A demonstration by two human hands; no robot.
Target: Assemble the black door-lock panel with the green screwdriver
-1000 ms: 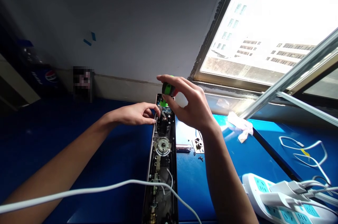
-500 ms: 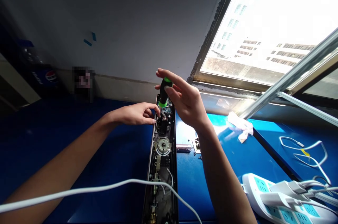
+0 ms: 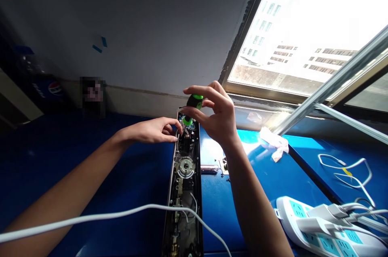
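A long, narrow black housing [image 3: 198, 192] lies lengthwise before me, its inside exposed: a round metal disc [image 3: 186, 166], brass fittings, wires and a circuit board near the far end. My right hand [image 3: 216, 113] grips a black and green screwdriver [image 3: 194, 102] between thumb and fingers, its handle tilted and its shaft pointing down into the far part of the housing. The tip cannot be made out. My left hand [image 3: 157, 129] rests at the housing's left edge, thumb and forefinger curled together near the screwdriver shaft; what they pinch, if anything, is too small to tell.
A white cable [image 3: 121, 211] crosses over the near end of the housing. To the right are a dark cylinder [image 3: 209, 169], loose screws [image 3: 224, 175], crumpled paper [image 3: 275, 144] and a white power strip [image 3: 286, 216] with plugs. A cola bottle [image 3: 45, 87] stands at the far left.
The screwdriver handle has tipped to the right, and my right hand's fingers have shifted round it. My left hand stays at the housing's edge.
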